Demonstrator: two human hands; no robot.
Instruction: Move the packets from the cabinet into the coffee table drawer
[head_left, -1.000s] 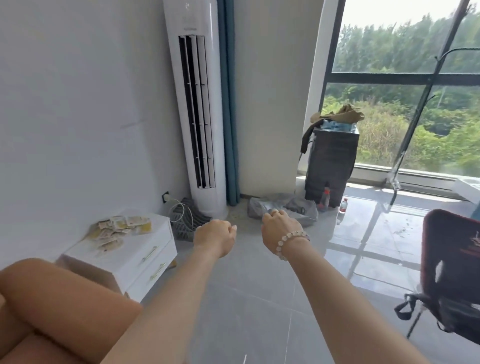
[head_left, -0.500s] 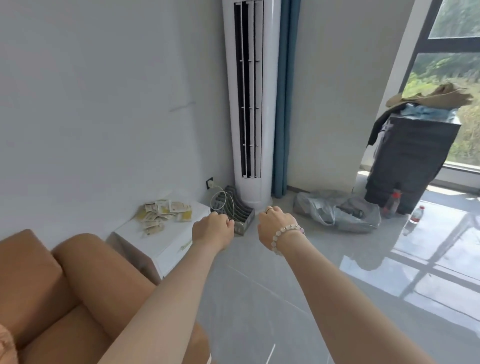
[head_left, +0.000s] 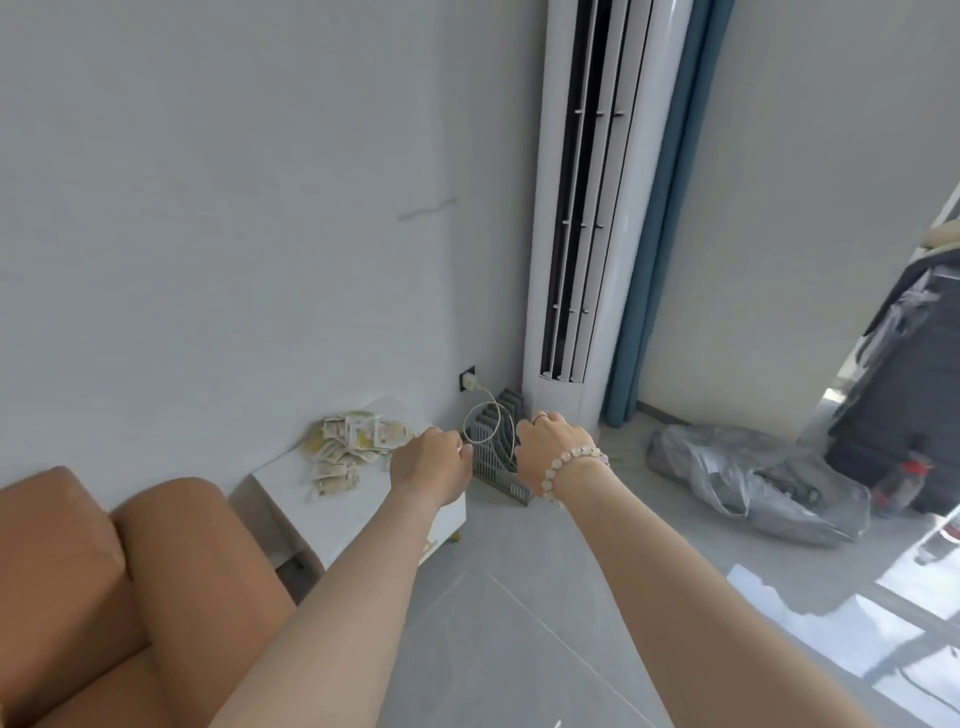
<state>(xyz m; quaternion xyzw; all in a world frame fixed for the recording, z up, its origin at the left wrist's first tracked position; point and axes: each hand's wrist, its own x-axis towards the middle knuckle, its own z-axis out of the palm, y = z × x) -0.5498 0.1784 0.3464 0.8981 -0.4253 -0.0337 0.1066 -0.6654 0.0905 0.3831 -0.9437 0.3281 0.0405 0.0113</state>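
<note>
A loose heap of small pale yellow and white paper packets (head_left: 345, 449) lies on the top of a low white cabinet (head_left: 291, 499) that stands against the plain white wall (head_left: 208, 208), toward the cabinet's far end, some overlapping and a few strayed nearer the front. Both bare arms reach forward over the grey tiled floor (head_left: 519, 649). The left hand (head_left: 428, 465) is curled into a fist with nothing in it, seen over the right corner of the cabinet, just beside the heap but apart from it; whether it touches the cabinet top cannot be told. The right hand (head_left: 553, 447), with a ring on one finger and a pale bead bracelet (head_left: 571, 465) at the wrist, shows its back to the camera, its fingers folded down and under, and nothing can be seen in it. Between the two hands and beyond them a grey slotted plastic file rack (head_left: 496, 467) stands on the floor, with a looped white cable (head_left: 483, 421) running up to a wall socket (head_left: 466, 378). Behind it rises a tall white floor-standing air conditioner (head_left: 587, 208), a teal curtain (head_left: 660, 260) at its right. A rounded tan leather sofa arm (head_left: 171, 571) fills the lower left, touching the cabinet's near side. At the right a crumpled grey plastic bag (head_left: 753, 488) lies on the floor beside a dark cabinet (head_left: 893, 415)
</note>
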